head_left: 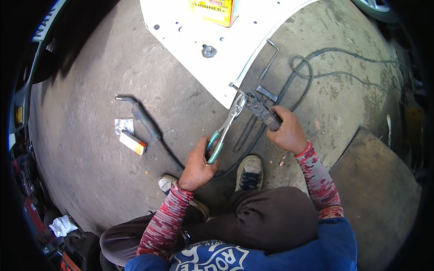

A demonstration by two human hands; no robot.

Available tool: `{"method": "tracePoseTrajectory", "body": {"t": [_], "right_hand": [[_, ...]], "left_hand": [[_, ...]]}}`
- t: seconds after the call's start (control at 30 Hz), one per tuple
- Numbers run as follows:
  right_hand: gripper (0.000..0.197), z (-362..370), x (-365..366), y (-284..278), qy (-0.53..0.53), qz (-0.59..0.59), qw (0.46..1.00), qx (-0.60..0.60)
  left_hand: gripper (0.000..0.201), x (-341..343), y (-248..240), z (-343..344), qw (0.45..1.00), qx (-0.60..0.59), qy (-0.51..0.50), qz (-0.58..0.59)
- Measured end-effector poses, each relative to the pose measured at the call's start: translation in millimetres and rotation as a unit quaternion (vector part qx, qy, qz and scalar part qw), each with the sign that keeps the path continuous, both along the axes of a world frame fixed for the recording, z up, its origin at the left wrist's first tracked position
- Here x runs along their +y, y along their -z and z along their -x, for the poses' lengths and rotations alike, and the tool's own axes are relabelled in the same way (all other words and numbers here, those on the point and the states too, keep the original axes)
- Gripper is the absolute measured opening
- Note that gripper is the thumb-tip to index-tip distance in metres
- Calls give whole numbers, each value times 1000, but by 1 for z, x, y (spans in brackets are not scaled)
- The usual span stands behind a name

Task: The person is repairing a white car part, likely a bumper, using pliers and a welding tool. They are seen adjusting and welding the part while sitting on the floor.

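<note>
When I look from the left side, a silvery wrapper (124, 125) lies on the floor (86, 149), ahead and to the left of the fingers of my left hand (195, 167). A white and orange box (132, 143) is just beside the wrapper, a little closer to me. Next comes a dark torch (145, 119) with a bent neck, and its cable passes under my left hand. My left fingers are closed around the pliers (227, 124), at their green handles. Well ahead of these fingers is a white panel (181, 54), and on it stands a yellow tin (221, 12). The nose of the pliers points away from my left fingers, toward a thin bolt (238, 89) at the end of a dark rough piece (262, 110); whether it bites the bolt, I cannot tell. This piece is between my two hands, and the fingers of my right hand (290, 132) are wrapped around its near end. Behind it, partly hidden, a hammer (267, 93) lies just to the left of my right fingers. Farther ahead of them is a bent rod (271, 58). To the right of my right hand, nearer to me, lies a brown sheet (382, 180).
</note>
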State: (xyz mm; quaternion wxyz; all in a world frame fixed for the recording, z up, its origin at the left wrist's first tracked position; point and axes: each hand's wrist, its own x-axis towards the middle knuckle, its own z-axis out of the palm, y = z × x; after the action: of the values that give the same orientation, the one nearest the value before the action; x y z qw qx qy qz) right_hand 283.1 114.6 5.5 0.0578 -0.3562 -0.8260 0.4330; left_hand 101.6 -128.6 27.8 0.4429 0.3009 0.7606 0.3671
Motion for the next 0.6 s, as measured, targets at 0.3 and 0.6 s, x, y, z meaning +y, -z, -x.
{"method": "tracePoseTrajectory", "body": {"t": [0.3, 0.6], "right_hand": [[50, -7, -9, 2, 28, 24, 999, 8], [49, -8, -18, 8, 25, -20, 999, -27]], "left_hand": [[46, -8, 0, 8, 998, -13, 24, 55], [55, -22, -8, 23, 997, 24, 37, 57]]}}
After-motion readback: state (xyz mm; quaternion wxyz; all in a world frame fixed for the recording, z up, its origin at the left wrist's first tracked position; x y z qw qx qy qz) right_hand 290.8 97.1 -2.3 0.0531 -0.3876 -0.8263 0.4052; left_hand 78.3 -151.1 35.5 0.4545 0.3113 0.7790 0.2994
